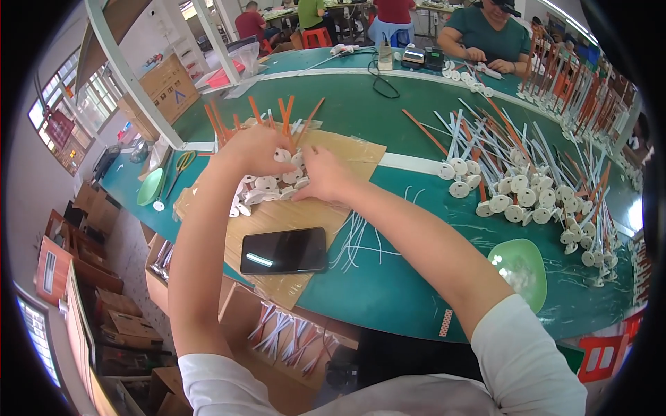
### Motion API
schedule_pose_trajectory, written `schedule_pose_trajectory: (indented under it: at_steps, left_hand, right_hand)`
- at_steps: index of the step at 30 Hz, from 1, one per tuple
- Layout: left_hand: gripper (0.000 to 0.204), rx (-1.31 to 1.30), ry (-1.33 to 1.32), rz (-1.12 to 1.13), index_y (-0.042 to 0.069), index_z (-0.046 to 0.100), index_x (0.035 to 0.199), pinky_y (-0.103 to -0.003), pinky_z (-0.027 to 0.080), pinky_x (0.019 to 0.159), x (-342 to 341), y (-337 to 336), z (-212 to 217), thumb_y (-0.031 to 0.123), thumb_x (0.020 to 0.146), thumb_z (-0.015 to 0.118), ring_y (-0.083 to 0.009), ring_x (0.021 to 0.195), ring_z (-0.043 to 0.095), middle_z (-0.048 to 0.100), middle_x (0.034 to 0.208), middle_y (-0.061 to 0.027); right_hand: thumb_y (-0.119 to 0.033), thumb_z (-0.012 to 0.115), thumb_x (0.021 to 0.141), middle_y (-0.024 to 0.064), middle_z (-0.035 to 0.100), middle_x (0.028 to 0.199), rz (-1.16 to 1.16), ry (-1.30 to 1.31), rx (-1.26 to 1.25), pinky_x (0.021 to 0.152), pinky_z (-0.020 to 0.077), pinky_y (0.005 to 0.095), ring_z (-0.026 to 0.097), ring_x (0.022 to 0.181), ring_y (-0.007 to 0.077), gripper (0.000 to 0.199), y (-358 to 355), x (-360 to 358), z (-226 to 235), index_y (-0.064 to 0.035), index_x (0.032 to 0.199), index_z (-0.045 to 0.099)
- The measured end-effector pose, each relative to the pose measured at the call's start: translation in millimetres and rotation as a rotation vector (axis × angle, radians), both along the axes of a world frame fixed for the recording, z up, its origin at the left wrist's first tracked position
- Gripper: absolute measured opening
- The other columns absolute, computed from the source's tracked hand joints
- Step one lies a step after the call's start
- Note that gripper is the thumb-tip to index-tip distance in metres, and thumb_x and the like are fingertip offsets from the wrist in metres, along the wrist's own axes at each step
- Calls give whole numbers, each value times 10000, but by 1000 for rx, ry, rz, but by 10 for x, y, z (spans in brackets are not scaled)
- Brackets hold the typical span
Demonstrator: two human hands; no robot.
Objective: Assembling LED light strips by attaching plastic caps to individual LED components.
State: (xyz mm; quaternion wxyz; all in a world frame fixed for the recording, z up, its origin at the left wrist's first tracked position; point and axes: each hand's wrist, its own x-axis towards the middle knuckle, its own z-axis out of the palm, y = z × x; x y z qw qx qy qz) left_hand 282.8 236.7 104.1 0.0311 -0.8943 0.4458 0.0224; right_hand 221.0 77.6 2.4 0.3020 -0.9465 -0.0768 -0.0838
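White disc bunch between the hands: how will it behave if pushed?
The white discs look thin, so each is probably light. They overlap at mixed angles, so may shift unevenly. Orange strips stick up nearly straight, suggesting some stiffness.

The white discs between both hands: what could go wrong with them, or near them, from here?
The discs lie in a loose pile, so some might slide apart if the left hand or right hand pushes unevenly. The phone lies close to the pile and could be bumped. The loose white strands beside the right forearm might catch on it.
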Motion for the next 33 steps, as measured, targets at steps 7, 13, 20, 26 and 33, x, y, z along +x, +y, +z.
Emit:
schedule_pose_trajectory:
  at_steps: [7, 13, 20, 26, 33]
  left_hand:
    - [279, -608, -417, -114, -4, 718, 967, -403, 540, 756, -503, -355, -121, 241, 836, 741, -299, 866, 689, 712, 895, -129]
    - [265, -1628, 347, -67, -20, 698, 821, -269, 493, 627, -1193, -1492, -495, 226, 920, 702, -109, 666, 643, 695, 716, -68]
    - [233, -1537, 315, 224, 11, 670, 831, -267, 473, 592, -1320, -1991, -1204, 210, 950, 654, -98, 640, 600, 687, 755, -56]
    - [447, -1249, -45, -7, 116, 571, 1190, -406, 525, 627, -1689, -2047, -1153, 186, 773, 717, -287, 679, 667, 682, 773, -90]
    - [686, -1014, 106, -188, 128, 494, 1335, -440, 543, 629, -2220, -1948, -755, 239, 710, 755, -357, 716, 678, 683, 806, -138]
  right_hand:
    - [-282, 808, 715, 242, 559, 1260, 28, -271, -205, 972, 494, 464, 575, 1159, 405, 633, -409, -449, 201, -7, 1222, 546]
    - [-114, 626, 744, 177, 702, 894, -90, -84, -585, 772, 545, 511, 674, 875, 390, 180, -1357, -1257, 625, -67, 885, 727]
    - [-198, 715, 714, 163, 701, 906, -144, -237, -503, 859, 528, 436, 669, 912, 355, 242, -2163, -1159, 269, -69, 918, 740]
    - [-236, 688, 771, 112, 683, 871, -190, -191, -538, 832, 541, 429, 667, 908, 325, 160, -2211, -1166, 219, -127, 854, 772]
    - [-16, 729, 772, 128, 711, 908, -56, -646, -267, 723, 559, 367, 690, 822, 301, 183, -1879, -2570, 588, -18, 955, 733]
